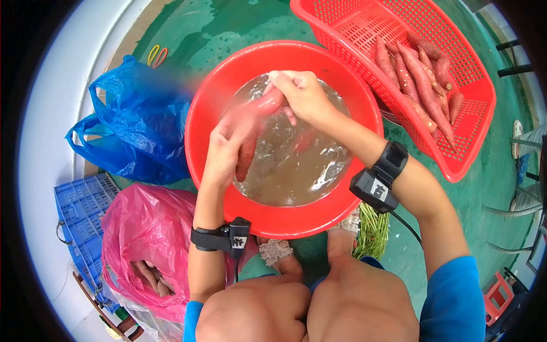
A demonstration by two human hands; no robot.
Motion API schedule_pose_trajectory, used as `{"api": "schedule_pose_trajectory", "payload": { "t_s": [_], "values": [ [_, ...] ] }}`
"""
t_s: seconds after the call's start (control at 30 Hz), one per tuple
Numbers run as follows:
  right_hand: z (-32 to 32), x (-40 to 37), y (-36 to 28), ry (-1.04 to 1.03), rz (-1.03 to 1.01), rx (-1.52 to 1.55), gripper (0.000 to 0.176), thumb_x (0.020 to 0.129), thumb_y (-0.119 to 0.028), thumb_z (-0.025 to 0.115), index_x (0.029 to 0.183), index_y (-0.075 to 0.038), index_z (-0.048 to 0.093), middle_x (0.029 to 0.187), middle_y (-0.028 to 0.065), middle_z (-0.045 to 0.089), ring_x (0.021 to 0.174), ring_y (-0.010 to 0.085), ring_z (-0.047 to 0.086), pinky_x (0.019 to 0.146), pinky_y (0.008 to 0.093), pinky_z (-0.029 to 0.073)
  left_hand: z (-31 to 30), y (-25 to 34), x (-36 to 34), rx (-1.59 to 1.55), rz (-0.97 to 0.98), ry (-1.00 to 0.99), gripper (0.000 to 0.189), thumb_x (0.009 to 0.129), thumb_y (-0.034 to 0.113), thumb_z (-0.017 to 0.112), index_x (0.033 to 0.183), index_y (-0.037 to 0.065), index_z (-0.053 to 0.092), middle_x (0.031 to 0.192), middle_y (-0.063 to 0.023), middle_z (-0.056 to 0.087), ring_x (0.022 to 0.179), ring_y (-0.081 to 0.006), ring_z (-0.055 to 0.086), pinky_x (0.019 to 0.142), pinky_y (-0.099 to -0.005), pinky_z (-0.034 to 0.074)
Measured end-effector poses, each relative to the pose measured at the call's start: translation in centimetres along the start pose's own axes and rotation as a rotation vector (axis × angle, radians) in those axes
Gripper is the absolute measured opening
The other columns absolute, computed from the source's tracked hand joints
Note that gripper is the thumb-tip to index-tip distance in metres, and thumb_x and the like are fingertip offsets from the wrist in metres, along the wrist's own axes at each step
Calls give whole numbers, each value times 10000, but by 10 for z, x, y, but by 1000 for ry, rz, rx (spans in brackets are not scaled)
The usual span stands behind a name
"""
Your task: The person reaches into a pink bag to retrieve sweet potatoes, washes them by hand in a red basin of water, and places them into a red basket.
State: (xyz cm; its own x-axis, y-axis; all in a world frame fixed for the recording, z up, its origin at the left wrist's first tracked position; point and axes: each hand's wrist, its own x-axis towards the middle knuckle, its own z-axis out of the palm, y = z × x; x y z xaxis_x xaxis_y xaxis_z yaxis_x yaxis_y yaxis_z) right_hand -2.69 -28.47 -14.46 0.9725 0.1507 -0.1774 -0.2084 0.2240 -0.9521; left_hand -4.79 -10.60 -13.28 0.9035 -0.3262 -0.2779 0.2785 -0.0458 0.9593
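Note:
My left hand (pixel 225 139), blurred by motion, is wrapped round a wet red sweet potato (pixel 268 104) above the basin. A reddish sweet potato end (pixel 246 159) pokes out below that palm; whether it belongs to the same root I cannot tell. My right hand (pixel 302 94) closes its fingers on the upper end of the sweet potato. Beneath both hands, the red basin (pixel 285 222) holds murky brown water (pixel 285 185). Another reddish piece (pixel 302 141) shows dimly under the surface.
A red basket (pixel 478 108) with several sweet potatoes (pixel 421 80) stands right of the basin. At left are a blue bag (pixel 137 125), a pink bag (pixel 148 219) with more roots, and a blue crate (pixel 82 211). Green stalks (pixel 373 231) lie near my foot; scissors (pixel 156 56) lie behind.

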Motion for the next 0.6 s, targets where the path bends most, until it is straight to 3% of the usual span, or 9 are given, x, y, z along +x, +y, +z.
{"api": "schedule_pose_trajectory", "payload": {
  "t_s": [0.13, 0.23, 0.3, 0.4, 0.6],
  "values": [
    [1, 0, 1, -21, -3, 67, 366, 850, -333, 484, 712, -1, 550, 546, 40, 517, 371, 70, 437, 328, 210, 361, 4, 5, -5, -33, -7, -11, 372, 843, 219, 520, 1140, 8, 448, 884, -79, 570, 774, -131, 539, 707, -240, 430],
    [1, -6, 5, -92, 1, -27, 324, 826, -329, 529, 769, -11, 546, 586, 22, 525, 418, 51, 446, 341, 204, 369, 5, 6, -6, 35, 22, 26, 391, 824, 169, 549, 1155, -2, 427, 941, -93, 564, 800, -138, 542, 699, -249, 446],
    [5, -16, -3, -119, -4, -102, 275, 820, -295, 546, 825, -20, 535, 573, -4, 493, 424, 41, 436, 336, 199, 348, 7, 3, -6, 85, 192, 60, 425, 800, 113, 579, 1167, -16, 408, 1009, -106, 546, 817, -143, 546, 697, -253, 459],
    [8, -16, -3, -35, 53, 41, 270, 827, -292, 530, 840, -23, 537, 579, -5, 493, 432, 38, 435, 344, 200, 342, 12, 8, -8, 131, 237, 23, 452, 788, 90, 591, 1176, -27, 391, 1057, -117, 527, 847, -138, 541, 708, -256, 464],
    [15, -13, 7, 260, -114, -119, 430, 859, -346, 456, 579, -31, 542, 448, -4, 408, 369, 72, 388, 306, 246, 281, 16, -2, -13, 307, 333, 50, 442, 785, 79, 593, 1168, -35, 404, 1043, -121, 531, 847, -127, 539, 708, -250, 461]
  ]
}}
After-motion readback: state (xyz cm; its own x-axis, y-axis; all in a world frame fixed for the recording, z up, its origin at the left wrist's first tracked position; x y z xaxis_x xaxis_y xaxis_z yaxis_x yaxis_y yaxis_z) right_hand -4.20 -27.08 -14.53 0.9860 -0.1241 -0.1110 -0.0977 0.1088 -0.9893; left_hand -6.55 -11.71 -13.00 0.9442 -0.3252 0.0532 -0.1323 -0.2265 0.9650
